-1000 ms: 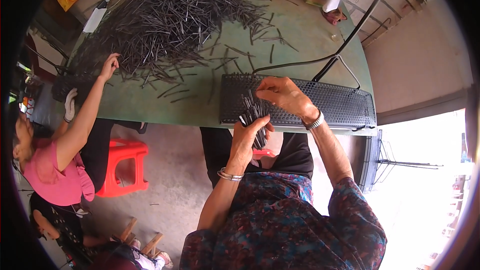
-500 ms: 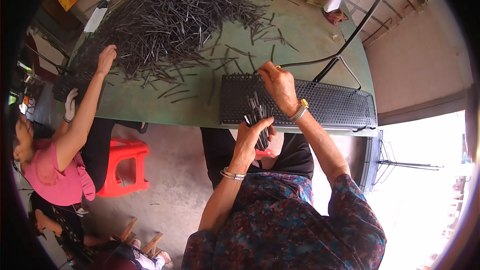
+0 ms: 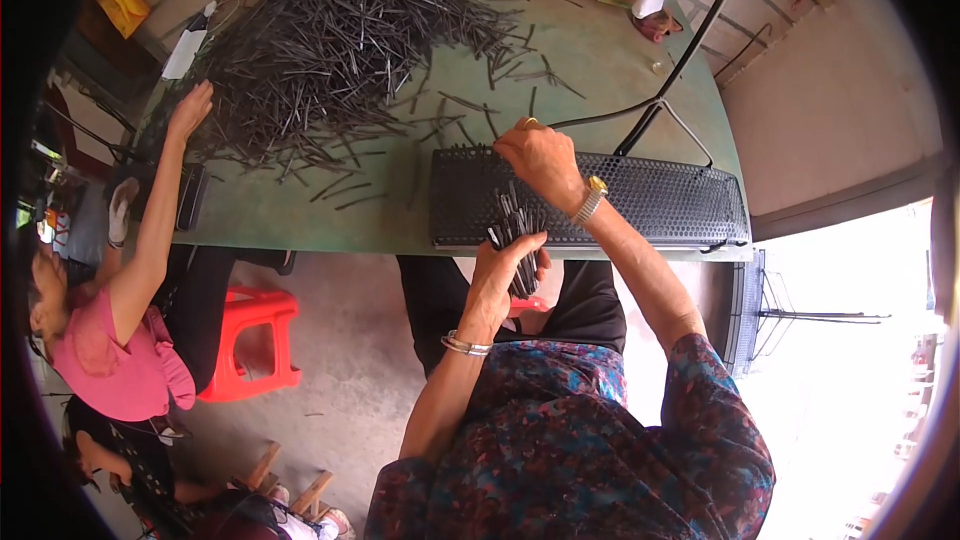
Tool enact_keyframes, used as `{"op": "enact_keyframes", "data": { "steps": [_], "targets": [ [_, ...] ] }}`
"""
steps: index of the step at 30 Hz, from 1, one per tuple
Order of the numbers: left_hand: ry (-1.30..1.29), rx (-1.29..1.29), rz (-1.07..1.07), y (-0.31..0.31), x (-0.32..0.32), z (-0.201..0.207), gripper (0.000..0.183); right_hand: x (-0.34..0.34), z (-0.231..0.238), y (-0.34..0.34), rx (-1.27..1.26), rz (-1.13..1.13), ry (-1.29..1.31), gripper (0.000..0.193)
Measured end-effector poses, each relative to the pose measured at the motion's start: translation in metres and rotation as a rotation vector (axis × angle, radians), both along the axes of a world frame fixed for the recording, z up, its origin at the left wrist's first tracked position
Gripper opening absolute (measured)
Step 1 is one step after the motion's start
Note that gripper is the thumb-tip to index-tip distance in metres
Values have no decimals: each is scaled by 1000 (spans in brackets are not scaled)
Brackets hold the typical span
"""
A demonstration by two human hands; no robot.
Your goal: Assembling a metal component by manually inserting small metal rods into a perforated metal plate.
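Observation:
In my left hand [image 3: 492, 285] is a bundle of thin dark strips [image 3: 517, 220], gripped upright with the thumb across it, in front of the table's near edge. A long black perforated rack [image 3: 650, 198] full of small round holes lies along that edge. Over its far left corner is my right hand [image 3: 540, 153], its fingers pinched together at the rack's rim. Whatever sits between those fingertips is too small to make out. Part of the rack's left side is hidden behind the bundle and my right hand.
A large heap of dark strips [image 3: 330, 50] covers the far left of the green table [image 3: 300, 225], with loose ones scattered around. A black metal stand [image 3: 680, 70] rises behind the rack. At left, a co-worker in pink [image 3: 120, 360] reaches over the table. A red stool [image 3: 255, 345] stands below.
My right hand has shifted slightly left along the rack's far rim, still pinched. The left hand keeps the bundle in place. The co-worker's raised hand has moved slightly left.

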State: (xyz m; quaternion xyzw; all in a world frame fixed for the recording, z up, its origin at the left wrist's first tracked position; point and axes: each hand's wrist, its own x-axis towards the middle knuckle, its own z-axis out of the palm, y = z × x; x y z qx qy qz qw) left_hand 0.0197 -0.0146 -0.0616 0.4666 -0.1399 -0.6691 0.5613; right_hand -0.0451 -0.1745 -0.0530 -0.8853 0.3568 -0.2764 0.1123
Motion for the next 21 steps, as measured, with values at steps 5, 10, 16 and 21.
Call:
{"op": "enact_keyframes", "data": {
  "steps": [5, 10, 16, 21],
  "targets": [
    [-10, -15, -2, 3, 4, -1, 21, -25, 31, 18, 339, 8, -101, 25],
    [-2, -35, -51, 1, 4, 4, 20, -39, 43, 29, 785, 239, -106, 22],
    [-59, -25, -20, -7, 7, -9, 21, -35, 39, 20, 542, -14, -310, 15],
    [-35, -1, -25, -6, 4, -4, 21, -14, 4, 2, 125, -103, -435, 12]
  ]
}}
